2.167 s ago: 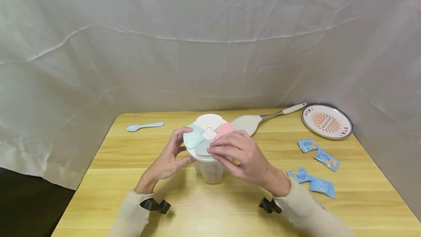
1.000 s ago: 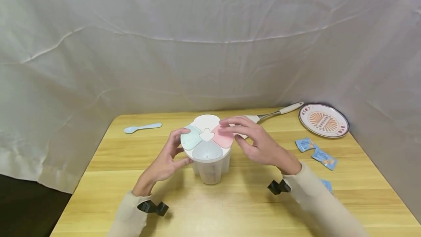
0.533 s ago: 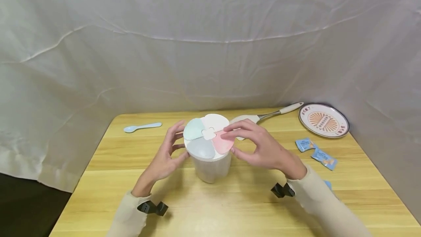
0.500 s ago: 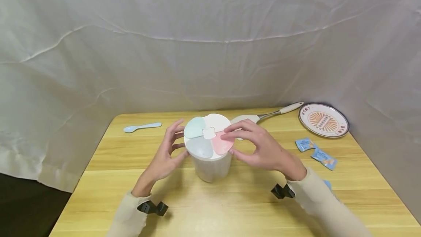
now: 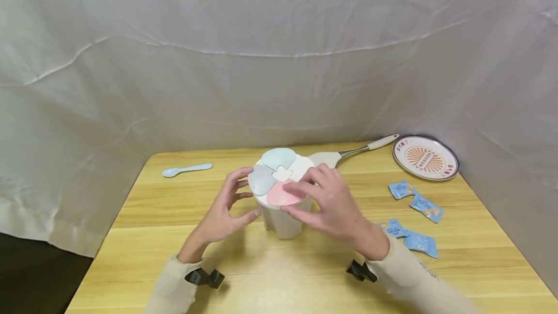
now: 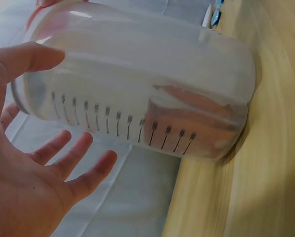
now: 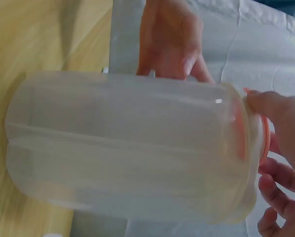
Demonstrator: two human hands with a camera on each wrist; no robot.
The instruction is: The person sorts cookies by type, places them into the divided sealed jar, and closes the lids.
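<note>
A translucent four-lobed storage jar [image 5: 285, 224] stands on the table, its lid divided into mint, white, pink and grey-blue petals. My right hand [image 5: 333, 205] pinches the rim at the pink petal [image 5: 279, 196], fingers on top and thumb below. Around the left side of the lid, my left hand [image 5: 224, 207] is loosely curved, with its index fingertip right at the grey-blue petal [image 5: 260, 180]. In the left wrist view its thumb overlaps the jar near the lid, and the other fingers spread apart from it. A brownish-orange packet [image 6: 187, 123] lies at the bottom of one marked compartment.
Left of the jar lies a light blue spoon [image 5: 186, 169]. Behind it rests a cream spatula [image 5: 327, 159]. A patterned plate [image 5: 425, 158] stands at the back right, with several blue packets [image 5: 420, 243] in front of it. A grey cloth [image 5: 279, 86] hangs behind the table.
My right hand has gone from the grey-blue petal to the pink one and carried it round to the front. The jar has turned clockwise from above; the mint petal is now at the back.
</note>
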